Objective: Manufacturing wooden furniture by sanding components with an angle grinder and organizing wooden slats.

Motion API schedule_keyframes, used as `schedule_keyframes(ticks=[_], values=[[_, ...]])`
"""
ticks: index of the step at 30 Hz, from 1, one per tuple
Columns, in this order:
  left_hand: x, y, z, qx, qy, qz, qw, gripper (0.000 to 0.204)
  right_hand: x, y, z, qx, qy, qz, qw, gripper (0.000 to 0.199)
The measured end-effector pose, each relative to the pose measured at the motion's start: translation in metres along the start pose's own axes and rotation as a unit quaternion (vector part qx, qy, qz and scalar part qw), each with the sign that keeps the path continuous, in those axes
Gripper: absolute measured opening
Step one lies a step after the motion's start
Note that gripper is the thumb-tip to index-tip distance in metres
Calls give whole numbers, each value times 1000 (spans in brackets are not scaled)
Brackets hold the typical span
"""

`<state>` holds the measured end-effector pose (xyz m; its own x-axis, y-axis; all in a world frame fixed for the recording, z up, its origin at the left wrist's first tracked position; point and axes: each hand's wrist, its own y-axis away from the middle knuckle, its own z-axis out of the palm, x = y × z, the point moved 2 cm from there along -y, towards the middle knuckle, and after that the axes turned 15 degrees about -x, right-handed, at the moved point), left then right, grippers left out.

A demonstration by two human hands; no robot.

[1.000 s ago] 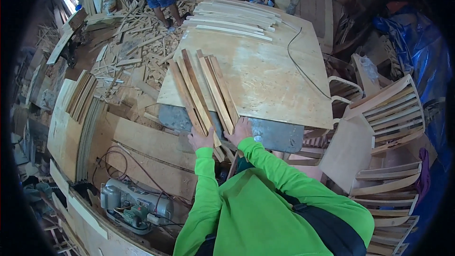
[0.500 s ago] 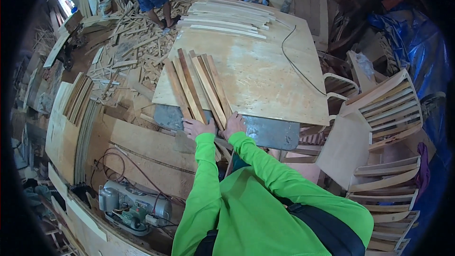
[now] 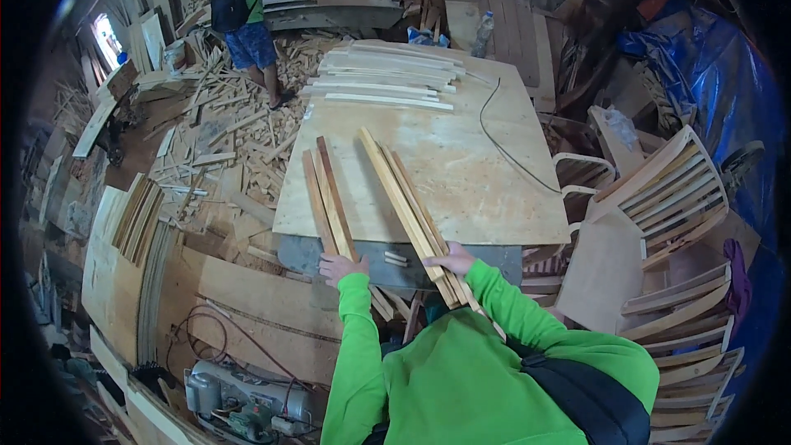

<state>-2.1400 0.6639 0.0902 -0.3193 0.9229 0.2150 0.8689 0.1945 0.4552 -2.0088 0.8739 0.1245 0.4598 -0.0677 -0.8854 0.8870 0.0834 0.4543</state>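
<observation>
On the plywood tabletop [image 3: 486, 198] lie two separate groups of narrow wooden strips. My left hand [image 3: 342, 267] is closed around the near ends of the left strips [image 3: 328, 202], which rest flat and point away from me. Tilted across the table's front edge, the right bundle of strips [image 3: 401, 202] is gripped by my right hand [image 3: 451, 260], its near ends reaching back toward my chest. Between the hands, a few short wooden pieces [image 3: 395, 258] lie on the dark grey board [image 3: 297, 251] at the table's near edge.
Pale strips [image 3: 383, 86] lie in a row across the tabletop's far end, with a thin cable [image 3: 515, 128] to their right. Chair frames [image 3: 676, 189] stand at right. A compressor [image 3: 247, 400] sits lower left. Beyond the scrap wood [image 3: 239, 128], a person with a backpack [image 3: 231, 2] stands.
The strips, together before, are now split apart. My right hand has drawn its bundle right and toward me; the left hand stays by its group. The view has tilted upward, showing more of the other person.
</observation>
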Motion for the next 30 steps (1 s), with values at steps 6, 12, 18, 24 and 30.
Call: schedule_keyframes(ticks=[6,12,18,24,30], values=[[-1,-2,9,61,63,7,996,87,-33,-2,-53,19,74,-13,997,58],[4,-1,1,85,40,-2,996,76,-109,-87,-134,-12,126,-40,991,60],[2,0,6,147,27,26,988,73,-203,-212,-241,85,486,-58,868,64],[-11,-3,22,146,-1,24,989,84,-257,-310,-312,165,697,47,696,53],[-6,-7,26,237,-60,73,967,83,-187,-346,-328,284,665,55,689,66]])
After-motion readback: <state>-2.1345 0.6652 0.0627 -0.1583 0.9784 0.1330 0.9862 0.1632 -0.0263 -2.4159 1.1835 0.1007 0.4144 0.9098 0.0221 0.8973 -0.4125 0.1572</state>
